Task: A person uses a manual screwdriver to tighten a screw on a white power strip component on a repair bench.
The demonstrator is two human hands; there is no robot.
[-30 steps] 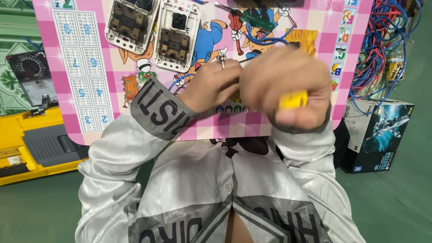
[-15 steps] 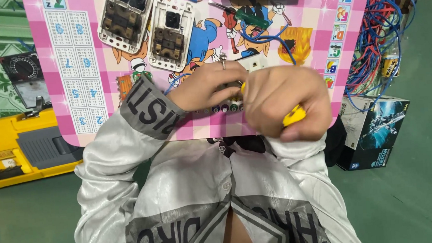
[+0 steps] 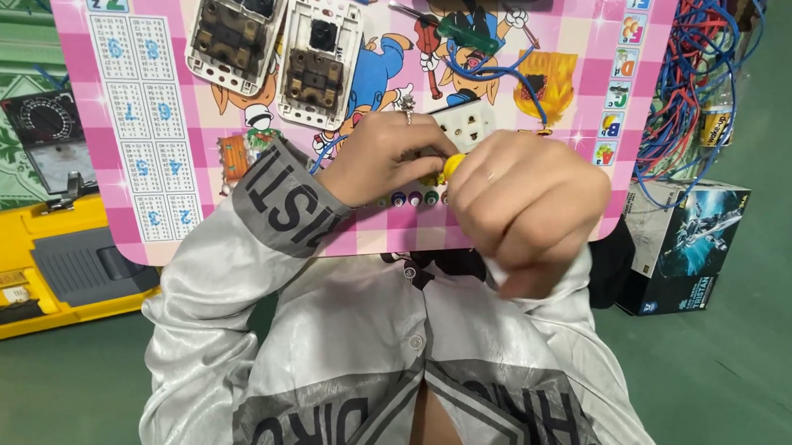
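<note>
Below, glossy pink board (image 3: 579, 104), ridged white sockets (image 3: 315, 60).

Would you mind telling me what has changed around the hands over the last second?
The right hand has turned, so the yellow tool handle that showed at its lower edge now pokes out at the top, beside the left hand. Both hands stay together over the white socket on the pink board; the two switch plates lie unchanged.
</note>
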